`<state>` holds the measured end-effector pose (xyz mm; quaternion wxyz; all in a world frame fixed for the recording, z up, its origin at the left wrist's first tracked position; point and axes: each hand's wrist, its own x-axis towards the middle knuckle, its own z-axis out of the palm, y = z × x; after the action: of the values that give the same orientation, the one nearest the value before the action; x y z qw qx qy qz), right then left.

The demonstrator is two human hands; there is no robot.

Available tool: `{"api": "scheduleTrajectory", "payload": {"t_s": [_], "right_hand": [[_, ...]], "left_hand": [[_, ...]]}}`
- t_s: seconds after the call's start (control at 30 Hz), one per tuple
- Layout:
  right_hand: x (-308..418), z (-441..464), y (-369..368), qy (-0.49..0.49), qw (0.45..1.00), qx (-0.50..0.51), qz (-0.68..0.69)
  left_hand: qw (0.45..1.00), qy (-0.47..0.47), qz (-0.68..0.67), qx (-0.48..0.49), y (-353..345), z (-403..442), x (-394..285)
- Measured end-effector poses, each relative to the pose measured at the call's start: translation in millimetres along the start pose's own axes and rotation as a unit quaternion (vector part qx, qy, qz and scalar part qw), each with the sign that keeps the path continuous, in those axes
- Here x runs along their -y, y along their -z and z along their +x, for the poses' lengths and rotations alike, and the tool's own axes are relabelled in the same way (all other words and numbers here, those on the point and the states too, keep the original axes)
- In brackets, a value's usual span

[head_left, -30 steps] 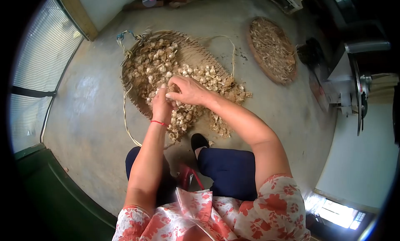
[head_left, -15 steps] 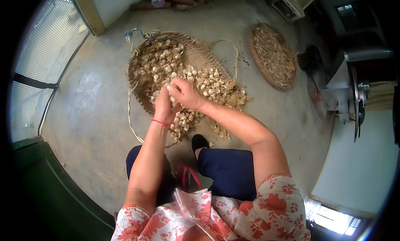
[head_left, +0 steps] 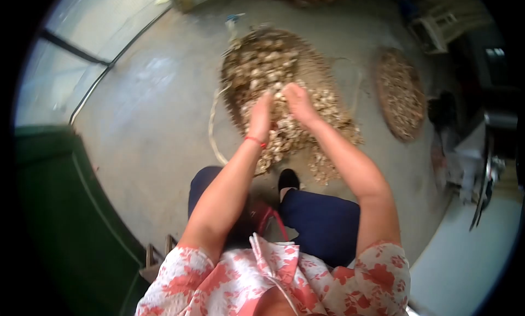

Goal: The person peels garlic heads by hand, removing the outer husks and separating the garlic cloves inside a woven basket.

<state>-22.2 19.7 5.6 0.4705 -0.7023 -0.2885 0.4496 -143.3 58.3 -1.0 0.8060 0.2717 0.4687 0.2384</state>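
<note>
A shallow woven basket [head_left: 317,64] on the floor holds many garlic bulbs [head_left: 268,62], with more bulbs and loose skins spread over its near side. Above the middle of the heap, my left hand [head_left: 261,117] has its fingers stretched out, palm turned inward, and a red string is around the wrist. Across a small gap is my right hand [head_left: 299,104], its fingers bent toward the left one. Motion blurs its fingertips, so I cannot make out whether anything is between them. Both hands are over the garlic.
A round woven tray [head_left: 383,92] of dry, pale pieces lies to the right. Rope [head_left: 212,130] loops from the basket's left side. My black shoe [head_left: 289,179] is close to the near garlic. A green panel [head_left: 65,206] stands at left; a wooden frame [head_left: 429,34] is at far right.
My hands, earlier together around a whitish garlic bulb, have come apart. The view has shifted, so the basket and tray appear farther right, and the picture is blurrier.
</note>
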Motion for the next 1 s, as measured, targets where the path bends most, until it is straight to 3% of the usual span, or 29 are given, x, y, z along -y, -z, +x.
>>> {"api": "scheduleTrajectory", "payload": {"t_s": [0.03, 0.07, 0.17, 0.23, 0.27, 0.33, 0.4, 0.47, 0.53, 0.57, 0.6, 0.67, 0.8, 0.9, 1.0], "right_hand": [[2.5, -3.3, 0.3, 0.025, 0.997, 0.016, -0.078], [1.3, -5.8, -1.8, 0.084, 0.988, 0.026, -0.128], [-7.8, -5.4, -9.1, 0.105, 0.987, 0.01, -0.12], [-9.9, -5.2, -13.2, 0.025, 0.992, -0.044, 0.116], [-8.3, -5.2, -7.1, 0.024, 0.992, -0.044, 0.114], [7.5, -5.9, 4.0, -0.166, 0.935, 0.004, 0.312], [4.7, -2.0, 8.0, -0.184, 0.928, 0.027, 0.322], [0.4, -0.9, 13.9, -0.175, 0.966, 0.031, 0.187], [9.6, -7.4, 16.3, -0.17, 0.973, 0.046, 0.151], [8.8, -6.3, 20.1, -0.161, 0.983, 0.062, 0.069], [9.4, -6.4, 24.3, -0.151, 0.985, 0.078, -0.014], [10.6, -7.9, 30.8, -0.149, 0.983, 0.106, -0.017], [21.6, -13.3, 33.2, -0.123, 0.962, 0.173, -0.173], [13.7, -14.8, 33.3, 0.058, 0.955, 0.179, -0.229], [23.9, -20.0, 26.3, 0.09, 0.928, 0.109, -0.345]], "left_hand": [[0.996, 0.067, -0.01, 0.062, 3.3, 0.8, -0.5], [0.995, 0.062, 0.039, 0.067, -3.9, -11.8, -8.5], [0.993, 0.072, 0.022, 0.093, 0.2, -9.5, -5.3], [0.99, 0.041, -0.039, 0.132, -2.9, -11.9, -4.9], [0.989, 0.041, -0.041, 0.132, -1.5, -10.1, -4.0], [0.964, 0.104, -0.173, 0.173, 7.2, -4.5, -6.5], [0.957, 0.118, -0.205, 0.166, 8.3, -4.4, -3.6], [0.967, 0.113, -0.204, 0.099, 5.1, -4.0, 0.5], [0.965, 0.117, -0.205, 0.117, 8.1, -2.3, 3.1], [0.968, 0.108, -0.205, 0.101, 7.2, -1.3, 5.0], [0.97, 0.099, -0.205, 0.085, 5.4, -1.3, 5.8], [0.972, 0.107, -0.195, 0.08, 5.9, -0.7, 8.0], [0.982, 0.087, -0.115, 0.123, 2.9, -1.3, 9.6], [0.987, 0.09, -0.071, 0.115, -2.7, -1.6, 10.6], [0.995, 0.076, -0.019, 0.059, -4.4, 2.5, 13.8]]}}
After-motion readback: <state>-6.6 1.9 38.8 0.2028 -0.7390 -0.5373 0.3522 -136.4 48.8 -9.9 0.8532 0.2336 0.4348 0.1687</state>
